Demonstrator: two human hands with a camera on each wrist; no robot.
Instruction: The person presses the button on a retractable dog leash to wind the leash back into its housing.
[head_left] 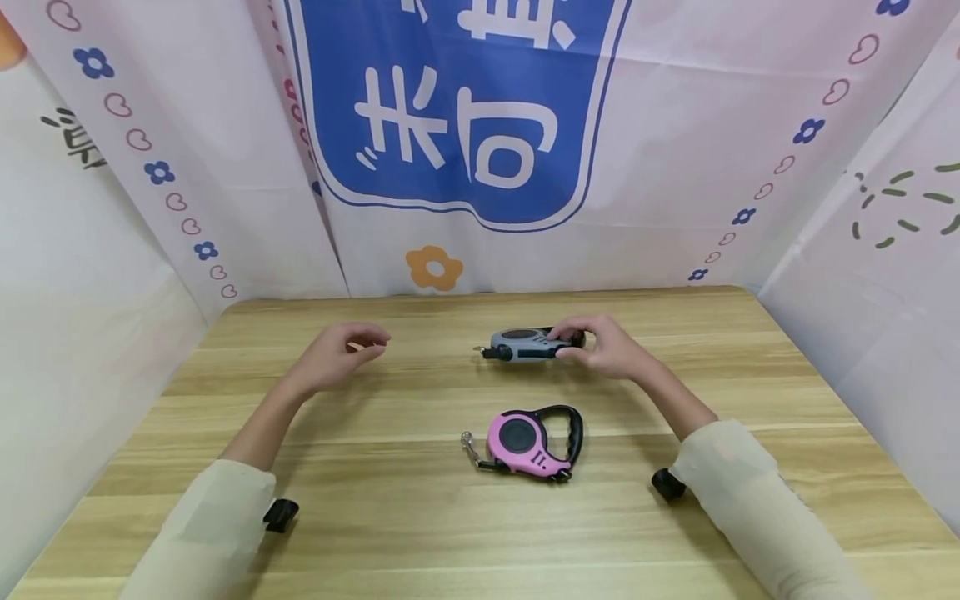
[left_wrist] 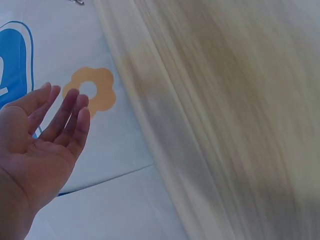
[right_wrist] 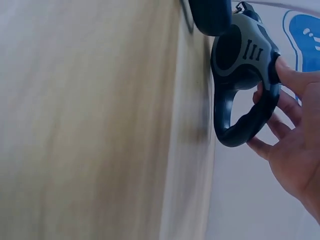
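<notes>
My right hand (head_left: pixel 606 348) pinches the black handle of a grey and black retractable dog leash (head_left: pixel 523 343) over the back half of the table. In the right wrist view, thumb and fingers of the right hand (right_wrist: pixel 300 132) grip one side of the looped handle of the grey leash (right_wrist: pixel 257 55). Its clip end points left in the head view. Closer to the front lies a pink retractable leash (head_left: pixel 513 444) with a black looped handle and a metal clip. My left hand (head_left: pixel 337 357), fingers loosely bent, holds nothing and hovers left of both leashes.
The wooden table (head_left: pixel 360 517) meets a printed cloth backdrop (head_left: pixel 660 167) at its far edge, with cloth walls on both sides. A black clip-like piece (head_left: pixel 281 516) sits by the left sleeve, another (head_left: pixel 667 484) by the right sleeve.
</notes>
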